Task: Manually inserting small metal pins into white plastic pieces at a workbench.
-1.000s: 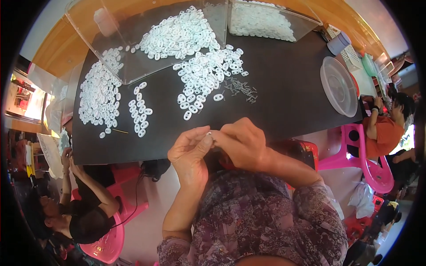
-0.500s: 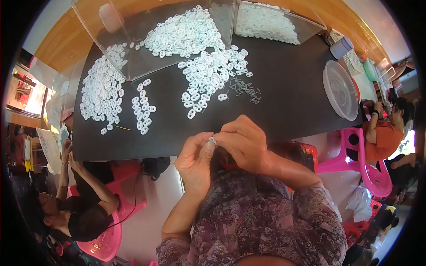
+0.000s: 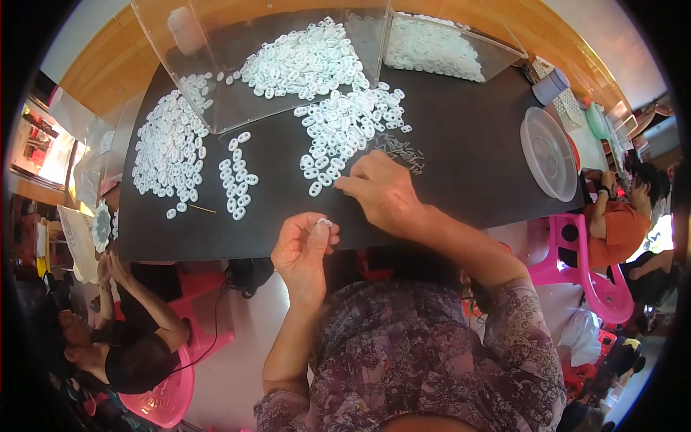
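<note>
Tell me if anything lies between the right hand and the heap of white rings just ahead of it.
Nothing visible does. The right hand rests on the black table, fingertips at the near edge of the white ring heap; small metal pins lie off to its right.

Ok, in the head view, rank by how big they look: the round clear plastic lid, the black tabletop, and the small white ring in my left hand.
1. Black tabletop, by far the largest.
2. Round clear plastic lid.
3. Small white ring pinched in the left hand, smallest although nearest the camera.
</note>
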